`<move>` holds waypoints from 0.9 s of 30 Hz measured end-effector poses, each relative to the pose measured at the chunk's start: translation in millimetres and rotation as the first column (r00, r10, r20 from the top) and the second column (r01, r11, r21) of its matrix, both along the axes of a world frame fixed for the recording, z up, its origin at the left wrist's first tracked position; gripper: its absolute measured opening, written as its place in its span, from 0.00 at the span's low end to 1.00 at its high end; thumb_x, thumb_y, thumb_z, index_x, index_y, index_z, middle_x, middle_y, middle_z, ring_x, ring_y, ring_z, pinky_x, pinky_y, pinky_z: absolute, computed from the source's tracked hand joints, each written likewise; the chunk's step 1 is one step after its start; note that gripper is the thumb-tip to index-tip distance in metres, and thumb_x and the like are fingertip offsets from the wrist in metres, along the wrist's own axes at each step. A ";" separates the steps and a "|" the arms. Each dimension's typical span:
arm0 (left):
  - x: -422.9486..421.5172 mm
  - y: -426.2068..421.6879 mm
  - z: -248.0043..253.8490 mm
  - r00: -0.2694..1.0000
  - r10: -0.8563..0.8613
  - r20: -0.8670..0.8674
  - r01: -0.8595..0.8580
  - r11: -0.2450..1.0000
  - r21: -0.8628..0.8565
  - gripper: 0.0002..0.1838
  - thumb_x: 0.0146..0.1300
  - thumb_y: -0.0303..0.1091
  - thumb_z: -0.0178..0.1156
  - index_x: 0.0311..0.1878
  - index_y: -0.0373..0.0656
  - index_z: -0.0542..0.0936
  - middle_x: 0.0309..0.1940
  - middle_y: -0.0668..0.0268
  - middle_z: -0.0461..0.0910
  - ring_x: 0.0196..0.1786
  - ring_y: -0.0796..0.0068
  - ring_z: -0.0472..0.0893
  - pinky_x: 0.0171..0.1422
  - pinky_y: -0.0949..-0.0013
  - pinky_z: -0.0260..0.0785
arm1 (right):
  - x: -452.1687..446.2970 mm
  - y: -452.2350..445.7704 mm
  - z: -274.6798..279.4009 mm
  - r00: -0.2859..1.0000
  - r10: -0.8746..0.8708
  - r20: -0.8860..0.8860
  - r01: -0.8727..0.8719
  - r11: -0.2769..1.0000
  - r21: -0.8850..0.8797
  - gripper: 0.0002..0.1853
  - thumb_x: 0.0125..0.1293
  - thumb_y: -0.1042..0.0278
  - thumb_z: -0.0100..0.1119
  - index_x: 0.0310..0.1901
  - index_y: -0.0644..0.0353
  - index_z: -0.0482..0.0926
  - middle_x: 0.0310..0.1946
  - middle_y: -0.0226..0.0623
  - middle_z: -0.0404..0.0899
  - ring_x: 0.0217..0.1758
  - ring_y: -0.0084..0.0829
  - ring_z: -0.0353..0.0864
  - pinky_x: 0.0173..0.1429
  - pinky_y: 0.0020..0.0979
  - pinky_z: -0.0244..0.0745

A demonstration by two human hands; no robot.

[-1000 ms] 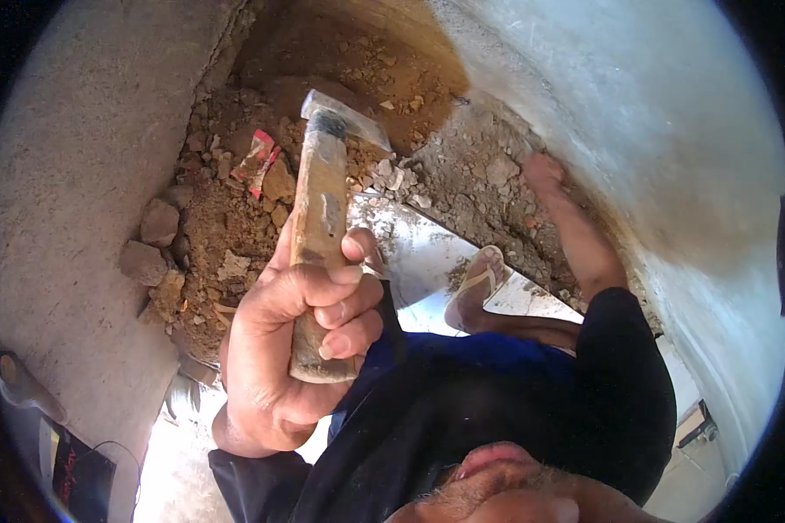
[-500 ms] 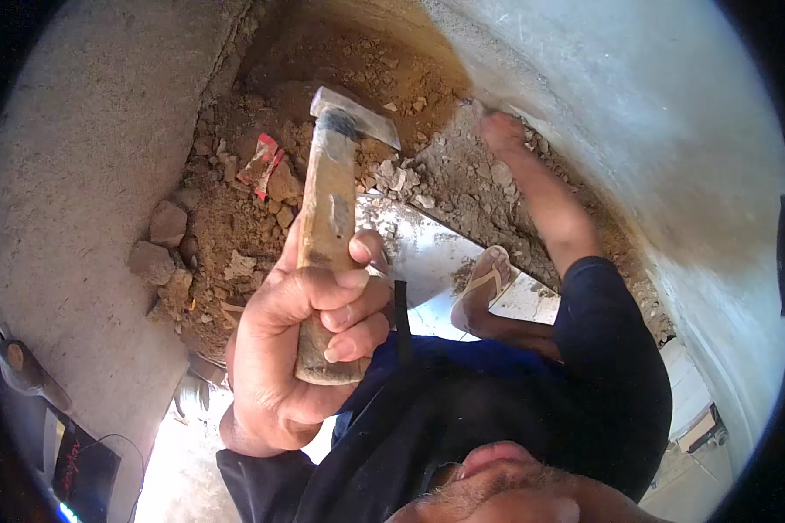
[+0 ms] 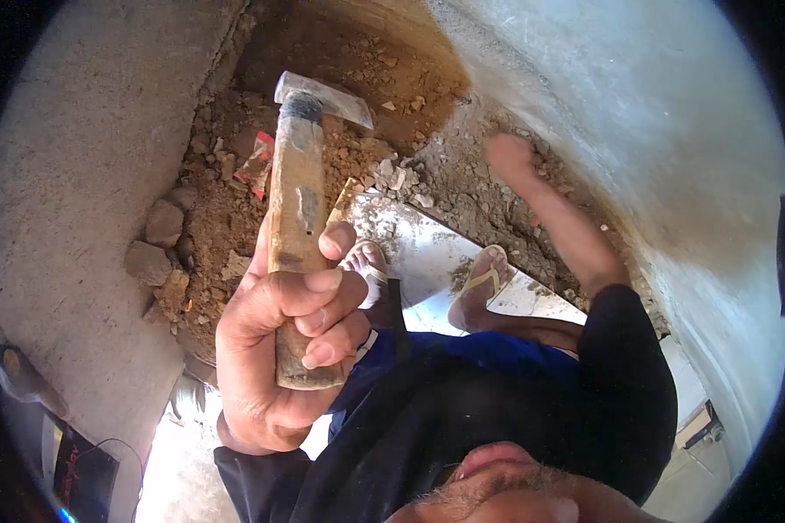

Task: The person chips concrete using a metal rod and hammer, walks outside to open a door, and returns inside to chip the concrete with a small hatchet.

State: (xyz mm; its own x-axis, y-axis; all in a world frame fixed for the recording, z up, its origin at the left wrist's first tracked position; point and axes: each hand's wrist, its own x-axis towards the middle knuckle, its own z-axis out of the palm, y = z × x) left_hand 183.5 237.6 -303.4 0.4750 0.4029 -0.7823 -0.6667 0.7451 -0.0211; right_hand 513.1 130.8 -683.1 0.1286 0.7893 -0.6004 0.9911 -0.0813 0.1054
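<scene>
Hammer (image 3: 296,179) shifted leftward, left hand (image 3: 292,322) clasping it, right hand (image 3: 508,157) near rubble (image 3: 462,170)

The fingers of the left hand (image 3: 292,327) cover part of the hammer's handle (image 3: 295,205), and the handle hides one side of the red wrapper (image 3: 253,166). The left foot (image 3: 369,261) is partly hidden behind that hand and a dark strap (image 3: 398,314). The right hand (image 3: 509,159) is small and blurred; whether it grips anything cannot be told. The red lettering on the dark box (image 3: 87,475) at lower left is unreadable. The pale wall (image 3: 672,131) runs out of view at the round rim, and the bottom edge crops the wearer's face (image 3: 506,488).
</scene>
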 end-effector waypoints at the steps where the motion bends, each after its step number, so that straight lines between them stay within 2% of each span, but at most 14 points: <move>1: 0.4 0.8 0.6 1.000 -0.016 0.002 0.016 1.000 0.000 0.30 0.58 0.14 0.46 0.66 0.37 0.58 0.42 0.59 0.68 0.25 0.82 0.66 0.19 0.78 0.64 | -30.9 28.8 13.4 0.965 -0.243 -0.095 0.258 0.947 0.192 0.12 0.61 0.68 0.52 0.37 0.62 0.86 0.31 0.46 0.85 0.33 0.43 0.87 0.36 0.46 0.82; 4: 3.1 0.1 -1.0 0.999 -0.048 0.003 0.048 0.999 -0.004 0.29 0.58 0.14 0.46 0.65 0.36 0.59 0.42 0.59 0.68 0.25 0.82 0.66 0.19 0.78 0.64 | -60.4 88.3 -38.2 0.997 -0.047 -0.060 0.055 0.990 0.127 0.13 0.61 0.66 0.51 0.39 0.59 0.85 0.35 0.46 0.85 0.40 0.47 0.86 0.45 0.47 0.80; 6: 4.8 0.1 -1.2 0.998 -0.065 -0.022 0.063 0.995 -0.072 0.32 0.57 0.13 0.47 0.67 0.41 0.59 0.42 0.60 0.68 0.25 0.82 0.65 0.20 0.79 0.63 | -61.3 100.8 -67.8 0.991 -0.035 -0.133 0.035 0.999 -0.006 0.18 0.65 0.63 0.46 0.46 0.62 0.83 0.43 0.51 0.84 0.48 0.51 0.83 0.52 0.47 0.78; 8: 3.3 1.8 -1.3 0.996 -0.088 -0.028 0.083 0.988 -0.128 0.36 0.56 0.11 0.49 0.68 0.51 0.61 0.43 0.62 0.68 0.25 0.84 0.64 0.21 0.81 0.60 | -34.4 66.9 -71.0 0.808 -0.536 -0.245 0.551 0.835 -0.009 0.18 0.66 0.63 0.44 0.46 0.64 0.82 0.48 0.52 0.82 0.55 0.52 0.80 0.58 0.47 0.75; 10: -1.3 5.7 -3.4 0.995 -0.098 -0.007 0.096 0.989 -0.115 0.35 0.56 0.12 0.49 0.67 0.50 0.61 0.43 0.62 0.68 0.25 0.83 0.64 0.22 0.80 0.60 | 10.9 7.8 -76.5 0.942 -0.307 -0.137 0.313 0.949 0.026 0.18 0.66 0.63 0.44 0.46 0.64 0.82 0.50 0.52 0.81 0.55 0.51 0.79 0.59 0.46 0.75; 12: -5.6 8.0 -4.8 0.995 -0.099 0.016 0.100 0.988 -0.114 0.35 0.56 0.12 0.49 0.68 0.50 0.61 0.43 0.62 0.68 0.25 0.83 0.64 0.22 0.80 0.60 | 49.8 -47.7 -45.9 0.924 -0.375 0.078 0.383 0.908 -0.167 0.18 0.65 0.63 0.48 0.45 0.64 0.84 0.46 0.53 0.83 0.45 0.51 0.84 0.49 0.52 0.78; 13: -5.7 7.3 -5.3 0.997 -0.082 0.008 0.083 0.992 -0.092 0.33 0.57 0.13 0.48 0.67 0.45 0.60 0.43 0.60 0.68 0.25 0.82 0.65 0.21 0.79 0.61 | 71.9 -75.3 -45.8 0.922 -0.338 0.189 0.379 0.890 -0.255 0.16 0.64 0.63 0.50 0.44 0.63 0.85 0.45 0.52 0.83 0.45 0.50 0.84 0.46 0.54 0.78; 15: -6.1 5.1 -4.7 0.999 -0.042 -0.012 0.042 0.998 -0.043 0.28 0.58 0.14 0.46 0.64 0.35 0.59 0.43 0.57 0.68 0.25 0.81 0.66 0.19 0.78 0.64 | 102.3 -114.0 -59.6 0.931 -0.075 0.358 0.221 0.895 -0.387 0.14 0.63 0.64 0.53 0.42 0.60 0.86 0.43 0.50 0.84 0.44 0.48 0.85 0.42 0.56 0.79; 17: -6.7 6.1 -4.2 1.000 -0.016 0.016 0.017 1.000 -0.023 0.28 0.58 0.14 0.46 0.64 0.34 0.59 0.43 0.57 0.68 0.26 0.80 0.66 0.20 0.77 0.65 | 110.7 -137.5 -57.3 0.899 0.055 0.434 0.141 0.903 -0.406 0.12 0.62 0.64 0.56 0.40 0.57 0.87 0.43 0.46 0.85 0.46 0.46 0.85 0.42 0.57 0.80; 19: -5.1 7.9 -3.8 0.999 0.003 0.052 -0.003 1.000 -0.007 0.26 0.59 0.14 0.45 0.62 0.33 0.59 0.44 0.56 0.68 0.26 0.79 0.66 0.21 0.76 0.65 | 64.0 -74.7 33.1 0.979 -0.066 0.191 0.097 0.983 -0.156 0.12 0.64 0.66 0.53 0.35 0.60 0.87 0.33 0.50 0.85 0.36 0.48 0.86 0.29 0.53 0.78; 21: -2.8 6.9 -4.0 0.999 0.009 0.050 -0.008 1.000 -0.018 0.26 0.59 0.14 0.45 0.62 0.32 0.59 0.44 0.56 0.68 0.26 0.79 0.66 0.21 0.76 0.65 | 36.8 -32.9 8.7 0.990 -0.140 0.035 0.138 0.989 0.052 0.14 0.66 0.67 0.49 0.35 0.61 0.85 0.33 0.50 0.84 0.36 0.47 0.86 0.33 0.51 0.80; 23: -0.9 4.1 -3.2 0.999 0.000 0.050 0.001 1.000 -0.023 0.26 0.58 0.14 0.45 0.63 0.32 0.58 0.44 0.57 0.67 0.26 0.79 0.66 0.20 0.76 0.65 | -13.7 22.1 21.6 0.976 -0.206 -0.070 0.207 0.978 0.010 0.21 0.67 0.56 0.45 0.38 0.64 0.85 0.38 0.50 0.84 0.41 0.50 0.85 0.45 0.50 0.79; 26: 0.5 -0.8 -0.9 0.998 -0.040 0.054 0.042 0.999 -0.033 0.28 0.58 0.14 0.45 0.64 0.32 0.58 0.44 0.57 0.67 0.26 0.80 0.66 0.20 0.76 0.65 | -28.0 20.8 -34.1 0.989 -0.019 -0.147 0.024 0.999 0.029 0.20 0.67 0.59 0.43 0.41 0.65 0.84 0.39 0.50 0.84 0.42 0.49 0.85 0.47 0.51 0.79; 27: 0.1 -2.7 0.0 0.997 -0.050 0.055 0.053 0.998 -0.041 0.28 0.58 0.14 0.45 0.65 0.32 0.58 0.44 0.57 0.67 0.26 0.80 0.66 0.20 0.77 0.66 | -22.5 -3.3 -47.3 0.986 -0.046 -0.162 0.051 0.998 0.025 0.20 0.67 0.60 0.43 0.42 0.64 0.83 0.39 0.50 0.84 0.42 0.50 0.85 0.46 0.50 0.80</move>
State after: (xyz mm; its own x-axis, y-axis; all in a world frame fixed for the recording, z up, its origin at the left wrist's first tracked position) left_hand 183.6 234.9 -303.4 0.5359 0.3441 -0.7709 -0.6245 0.7761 -0.0877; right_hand 490.6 127.6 -730.4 0.0704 0.8021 -0.5930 0.9898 -0.1300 -0.0584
